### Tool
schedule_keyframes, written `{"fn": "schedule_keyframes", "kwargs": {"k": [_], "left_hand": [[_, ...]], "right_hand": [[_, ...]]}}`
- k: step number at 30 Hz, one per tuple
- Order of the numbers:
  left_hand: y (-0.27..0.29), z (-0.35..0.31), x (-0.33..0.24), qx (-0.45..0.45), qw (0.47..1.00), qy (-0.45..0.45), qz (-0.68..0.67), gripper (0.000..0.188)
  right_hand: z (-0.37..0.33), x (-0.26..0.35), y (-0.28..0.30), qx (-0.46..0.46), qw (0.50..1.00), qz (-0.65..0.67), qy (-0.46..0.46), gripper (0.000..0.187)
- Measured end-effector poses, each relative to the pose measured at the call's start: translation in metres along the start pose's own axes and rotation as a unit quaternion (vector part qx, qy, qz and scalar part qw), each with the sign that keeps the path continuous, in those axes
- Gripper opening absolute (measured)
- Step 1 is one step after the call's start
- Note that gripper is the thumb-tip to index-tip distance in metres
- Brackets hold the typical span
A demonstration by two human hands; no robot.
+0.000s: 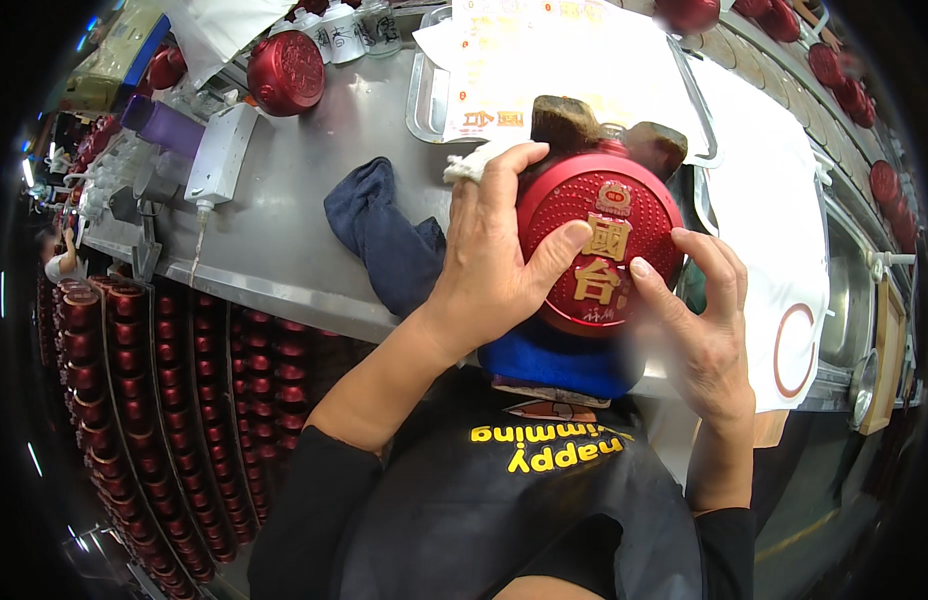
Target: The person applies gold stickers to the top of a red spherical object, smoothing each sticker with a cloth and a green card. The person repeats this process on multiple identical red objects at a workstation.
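Observation:
A round, flat red bottle (pixel 554 245) with a dotted face and raised-looking gold characters faces up in front of me. It leans against two dark brown blocks (pixel 564 122) at its far side, with a blue pad (pixel 554 358) below its near edge. My left hand (pixel 494 240) grips its left side, the thumb pressed on the gold lettering. At the right side, my right hand (pixel 704 320) has curled fingers at the rim and its thumb on the face beside the characters. A white cloth (pixel 472 163) shows next to my left fingers.
On the metal bench lie a dark blue cloth (pixel 379 235) and a white box-shaped device (pixel 222 155). Another red bottle (pixel 286 73) stands behind. Printed sheets (pixel 584 70) cover a metal tray (pixel 421 100). Racks of red bottles (pixel 174 400) fill the lower left; a sink (pixel 846 290) is at right.

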State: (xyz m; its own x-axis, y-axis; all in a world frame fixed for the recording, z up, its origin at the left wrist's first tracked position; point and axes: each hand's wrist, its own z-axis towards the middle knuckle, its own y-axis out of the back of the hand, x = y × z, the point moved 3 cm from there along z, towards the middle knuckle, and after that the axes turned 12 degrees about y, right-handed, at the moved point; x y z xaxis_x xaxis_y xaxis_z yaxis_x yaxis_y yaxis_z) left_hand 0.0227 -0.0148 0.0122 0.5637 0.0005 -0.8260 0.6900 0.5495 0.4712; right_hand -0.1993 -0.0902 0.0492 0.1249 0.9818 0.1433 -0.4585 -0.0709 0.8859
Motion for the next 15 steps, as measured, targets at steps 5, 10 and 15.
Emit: {"fn": "schedule_keyframes", "kwargs": {"k": [5,10,15], "left_hand": [[0.0,-0.022,0.001,0.025,1.0,0.012,0.002,0.084],[-0.005,-0.026,0.004,0.053,0.997,0.037,-0.029,0.091],[-0.006,-0.025,0.007,0.05,0.997,0.041,-0.042,0.088]], "right_hand": [[-0.014,0.014,-0.001,-0.01,1.0,0.003,0.011,0.044],[-0.018,0.016,-0.001,0.003,1.0,-0.012,-0.018,0.046],[-0.015,0.018,-0.002,-0.001,1.0,0.006,-0.012,0.051]]}}
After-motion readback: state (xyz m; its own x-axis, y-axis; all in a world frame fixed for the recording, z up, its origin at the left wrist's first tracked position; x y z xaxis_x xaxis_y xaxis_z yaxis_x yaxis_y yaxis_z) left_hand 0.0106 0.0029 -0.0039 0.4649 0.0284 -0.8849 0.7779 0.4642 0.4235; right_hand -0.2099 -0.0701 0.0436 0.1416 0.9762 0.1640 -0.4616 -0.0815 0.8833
